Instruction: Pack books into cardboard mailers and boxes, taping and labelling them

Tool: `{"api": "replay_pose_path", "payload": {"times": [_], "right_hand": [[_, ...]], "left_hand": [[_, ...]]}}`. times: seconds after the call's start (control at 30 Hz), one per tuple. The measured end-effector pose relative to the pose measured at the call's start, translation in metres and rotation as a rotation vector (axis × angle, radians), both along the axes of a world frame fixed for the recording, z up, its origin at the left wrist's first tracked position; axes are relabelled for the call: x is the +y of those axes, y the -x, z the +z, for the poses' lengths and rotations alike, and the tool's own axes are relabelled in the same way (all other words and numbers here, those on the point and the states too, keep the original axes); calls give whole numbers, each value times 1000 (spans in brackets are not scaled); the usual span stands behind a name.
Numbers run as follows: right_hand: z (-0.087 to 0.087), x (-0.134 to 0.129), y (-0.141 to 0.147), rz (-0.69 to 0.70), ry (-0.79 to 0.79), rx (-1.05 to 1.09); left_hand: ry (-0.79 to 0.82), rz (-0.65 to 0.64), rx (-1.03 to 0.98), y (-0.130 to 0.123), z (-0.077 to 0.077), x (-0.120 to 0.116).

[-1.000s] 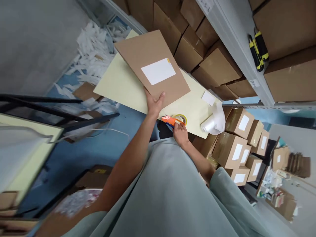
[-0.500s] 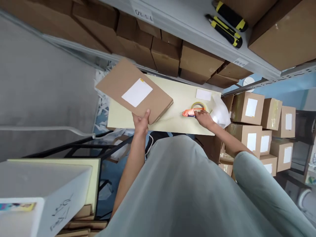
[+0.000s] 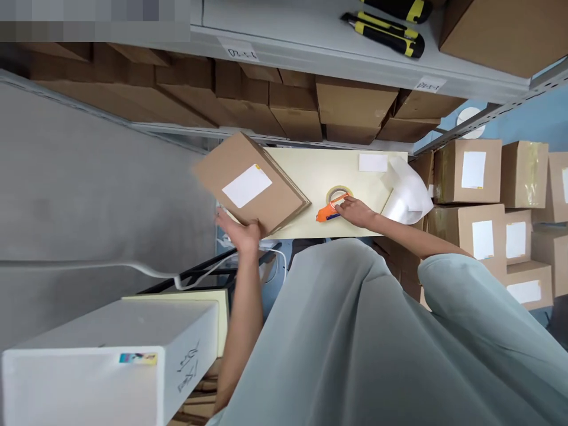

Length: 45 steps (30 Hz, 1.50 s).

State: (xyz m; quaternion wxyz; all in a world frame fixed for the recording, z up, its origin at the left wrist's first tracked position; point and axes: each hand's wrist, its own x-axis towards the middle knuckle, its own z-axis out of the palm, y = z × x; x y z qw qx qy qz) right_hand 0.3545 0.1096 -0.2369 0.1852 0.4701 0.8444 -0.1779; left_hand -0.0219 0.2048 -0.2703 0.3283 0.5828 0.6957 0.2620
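Tape dispenser [image 3: 327, 211], clasped in right grip [image 3: 356, 212], moved nearer carton [image 3: 275, 195]; left grip [image 3: 243, 235], spread, contacts carton edge. Label [image 3: 247, 186] applied; taping undetermined.

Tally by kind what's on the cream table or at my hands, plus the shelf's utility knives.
Labelled cardboard carton: 1
Tape dispenser, roll included: 1
White slip: 1
White wrap sheet: 1
Utility knives: 2
Total: 6
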Motion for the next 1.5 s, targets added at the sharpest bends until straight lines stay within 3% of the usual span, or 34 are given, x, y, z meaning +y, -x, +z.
{"api": "replay_pose_path", "payload": {"times": [0.1,0.2,0.3,0.37,0.53,0.63,0.7,0.83,0.97,1.1,1.23,1.3,1.37,1.43,1.5], "right_hand": [[-7,-12,6,-48,-31,23],[-10,-17,2,-94,-43,7],[-13,-21,2,-120,-60,0],[-15,-23,9,-128,-62,15],[-19,-28,49,-80,-7,82],[-17,-37,54,-68,35,147],[-13,-46,37,-97,63,156],[-3,-52,-24,-183,61,51],[1,-23,-52,-177,22,-67],[-4,13,-20,-121,9,-58],[-4,13,35,23,9,7],[-3,3,59,91,17,43],[-1,-9,76,137,23,54],[-2,-19,85,161,21,52],[-4,-25,86,165,12,43]], "left_hand": [[-30,84,188,-63,10,13],[42,32,215,-139,12,24],[67,-5,265,-173,7,20],[39,-76,305,-165,4,12],[-38,-352,328,-109,0,-8],[-57,-434,318,-87,-2,-13],[-57,-455,315,-80,-3,-15],[-47,-504,304,-78,-2,-19],[-44,-569,278,-78,5,-21],[-31,-701,280,-56,18,-22],[38,-829,305,-2,34,-32],[82,-824,321,21,41,-40],[75,-722,309,26,47,-42],[3,-552,280,8,49,-32],[-82,-389,256,-32,45,-8]]}}
